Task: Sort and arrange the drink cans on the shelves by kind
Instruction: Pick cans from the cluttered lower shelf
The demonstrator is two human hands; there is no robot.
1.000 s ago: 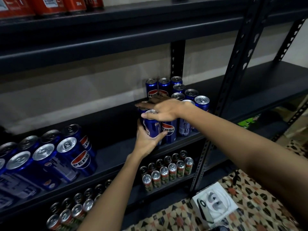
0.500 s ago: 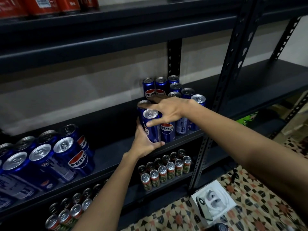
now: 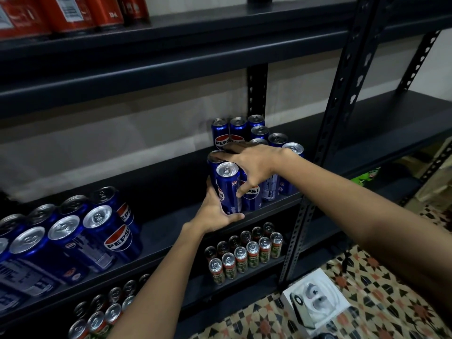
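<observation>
A cluster of blue Pepsi cans point(image 3: 238, 129) stands upright on the middle shelf point(image 3: 171, 223), right of centre by the black post. My left hand point(image 3: 215, 211) grips the front blue Pepsi can point(image 3: 228, 187) low on its side at the shelf's front edge. My right hand point(image 3: 254, 162) lies over the cans just behind it, fingers spread across their tops and thumb down between the front cans. A second group of Pepsi cans point(image 3: 73, 231) stands at the left end of the same shelf.
Red cans point(image 3: 66, 13) line the top shelf at left. Small green-and-red cans point(image 3: 247, 253) fill the lower shelf, with more cans point(image 3: 102, 311) at bottom left. A black upright post point(image 3: 325, 148) stands right of my hands. A white box point(image 3: 315, 302) lies on the patterned floor.
The front can now stands tighter against the cluster, with my left hand lower on it. My right hand's thumb has dropped down between the front cans.
</observation>
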